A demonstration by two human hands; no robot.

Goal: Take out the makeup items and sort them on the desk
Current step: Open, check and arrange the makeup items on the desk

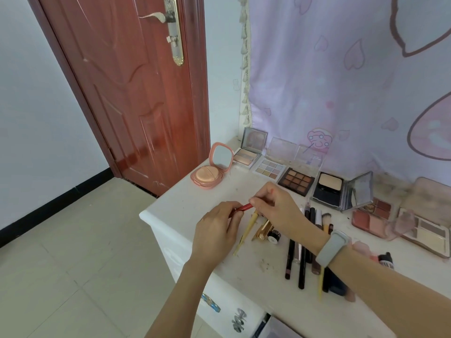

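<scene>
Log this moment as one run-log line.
left hand grips red pencil | right hand pinches its other end | over white desk | palettes open behind

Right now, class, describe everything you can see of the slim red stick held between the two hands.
The slim red stick looks like a glossy red pencil or liner with a smooth, hard surface. Only its middle shows. It lies roughly level, slightly tilted, above the white desk top. The left hand grips one end and the right hand pinches the other, hiding both tips.
</scene>
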